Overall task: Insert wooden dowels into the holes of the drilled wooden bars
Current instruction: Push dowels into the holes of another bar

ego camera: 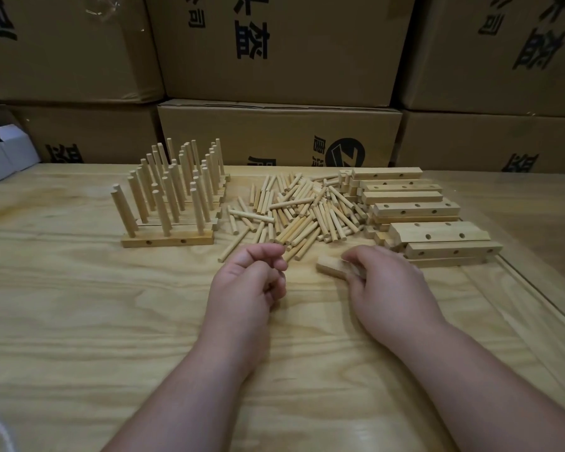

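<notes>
My right fingers (pixel 356 257) are curling round a wooden bar (pixel 331 267) lying on the table (pixel 79 305); my left hand (pixel 252 282) is hovering curled, apparently holding nothing. The loose dowels (pixel 304 210) are lying heaped beyond, too many to count, between finished bars (pixel 170 207) bristling with upright pegs and the stacked drilled bars (pixel 431 216). Cardboard boxes (pixel 281 47) printed with black Chinese characters are walling the back.

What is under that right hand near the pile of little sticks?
The right hand grips a wooden bar lying on the table. Only the bar's left end shows; the rest, and any holes, are covered by the fingers.
</notes>
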`<state>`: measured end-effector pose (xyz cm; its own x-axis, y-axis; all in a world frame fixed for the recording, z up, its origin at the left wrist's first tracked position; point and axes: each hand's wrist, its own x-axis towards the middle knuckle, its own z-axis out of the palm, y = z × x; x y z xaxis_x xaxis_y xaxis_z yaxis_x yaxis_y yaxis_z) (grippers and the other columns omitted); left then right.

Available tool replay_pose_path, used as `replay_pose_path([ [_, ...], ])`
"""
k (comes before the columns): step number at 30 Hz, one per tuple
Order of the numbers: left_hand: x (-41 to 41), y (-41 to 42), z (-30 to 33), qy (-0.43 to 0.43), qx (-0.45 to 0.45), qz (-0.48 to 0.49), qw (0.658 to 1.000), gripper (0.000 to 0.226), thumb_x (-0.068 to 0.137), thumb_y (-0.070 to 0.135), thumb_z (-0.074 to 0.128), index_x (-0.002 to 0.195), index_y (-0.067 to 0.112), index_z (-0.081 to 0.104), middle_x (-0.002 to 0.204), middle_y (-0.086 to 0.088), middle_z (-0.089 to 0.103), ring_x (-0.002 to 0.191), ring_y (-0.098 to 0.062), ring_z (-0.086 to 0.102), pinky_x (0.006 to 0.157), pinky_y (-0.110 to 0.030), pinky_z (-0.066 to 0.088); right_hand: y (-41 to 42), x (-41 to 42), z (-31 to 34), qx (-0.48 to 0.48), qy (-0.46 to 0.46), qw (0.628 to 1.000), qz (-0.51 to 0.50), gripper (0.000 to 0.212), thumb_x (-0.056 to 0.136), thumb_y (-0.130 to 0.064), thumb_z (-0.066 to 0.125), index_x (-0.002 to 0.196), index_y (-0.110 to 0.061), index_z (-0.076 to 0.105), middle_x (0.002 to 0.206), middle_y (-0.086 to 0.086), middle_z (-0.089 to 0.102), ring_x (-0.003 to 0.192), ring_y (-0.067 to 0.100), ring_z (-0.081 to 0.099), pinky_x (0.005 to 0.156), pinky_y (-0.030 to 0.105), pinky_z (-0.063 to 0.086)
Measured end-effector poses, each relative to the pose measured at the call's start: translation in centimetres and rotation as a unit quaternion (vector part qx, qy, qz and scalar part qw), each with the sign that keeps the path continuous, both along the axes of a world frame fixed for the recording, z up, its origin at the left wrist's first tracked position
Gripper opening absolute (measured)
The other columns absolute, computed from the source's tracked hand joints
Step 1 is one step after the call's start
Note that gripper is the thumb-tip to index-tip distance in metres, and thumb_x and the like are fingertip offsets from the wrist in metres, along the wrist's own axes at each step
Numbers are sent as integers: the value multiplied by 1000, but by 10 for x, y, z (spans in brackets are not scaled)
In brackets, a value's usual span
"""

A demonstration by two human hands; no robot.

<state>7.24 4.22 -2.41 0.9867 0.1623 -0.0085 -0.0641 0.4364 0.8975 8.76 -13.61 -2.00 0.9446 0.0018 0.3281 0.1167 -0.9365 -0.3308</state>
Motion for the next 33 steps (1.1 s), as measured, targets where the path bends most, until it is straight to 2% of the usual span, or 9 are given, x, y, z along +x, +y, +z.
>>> replay_pose_path([
  [4,3,-2,-2,-3,44,-2,999,31,93,-9,56,105,16,69,78,4,71,67,-10,64,59,-21,54,13,-3,-2,131,-90,984,82,16,93,-22,67,107,-30,66,97,-25,56,94,0,54,78,10,41],
  [9,6,-2,-7,-10,37,-53,998,42,84,22,76,122,12,63,97,-7,75,82,-17,72,75,-32,59,26,-6,-1,164,-170,956,177,18,86,-11,76,103,-16,71,99,-11,65,94,-1,56,81,8,43],
  [14,4,0,-9,-15,61,-40,997,10,97,20,66,104,17,72,94,-7,77,85,-19,71,79,-39,55,27,-6,-5,188,-145,949,209,35,88,-16,74,122,-14,70,117,-10,64,103,-2,58,89,9,43],
  [19,6,0,-4,9,-10,21,1000,21,104,15,52,109,18,71,107,-8,75,91,-18,68,71,-31,52,22,-3,-5,222,-33,961,164,53,86,-48,59,137,-35,54,105,-23,58,91,2,59,73,21,51],
  [21,7,0,-2,14,-46,45,998,22,106,13,49,108,19,70,105,-5,74,93,-17,67,67,-29,53,19,0,-8,233,-6,960,155,42,85,-49,57,126,-42,59,99,-23,61,87,1,59,69,20,48],
  [24,7,0,0,11,-69,58,996,19,105,12,51,108,20,68,101,-1,76,90,-14,71,67,-27,55,18,2,-11,244,-19,956,162,17,88,-39,62,101,-33,72,89,-21,66,86,-2,61,66,9,42],
  [26,8,0,-1,4,-73,57,996,13,103,16,56,108,20,67,102,-2,77,91,-16,73,70,-28,57,19,2,-11,250,-44,952,173,9,89,-31,70,97,-31,74,90,-19,68,88,-1,61,68,8,41],
  [30,6,0,-1,-14,-58,46,997,14,103,18,56,109,14,68,104,-8,78,95,-22,76,73,-28,59,22,2,-9,274,-69,935,216,11,89,-35,74,96,-27,75,91,-16,69,89,6,64,71,10,43],
  [33,7,2,1,0,-111,100,989,27,104,10,49,92,13,73,88,-6,78,78,-17,74,62,-27,58,22,1,-8,312,-52,921,227,27,95,-46,52,99,-29,73,94,-17,68,96,6,64,79,17,48],
])
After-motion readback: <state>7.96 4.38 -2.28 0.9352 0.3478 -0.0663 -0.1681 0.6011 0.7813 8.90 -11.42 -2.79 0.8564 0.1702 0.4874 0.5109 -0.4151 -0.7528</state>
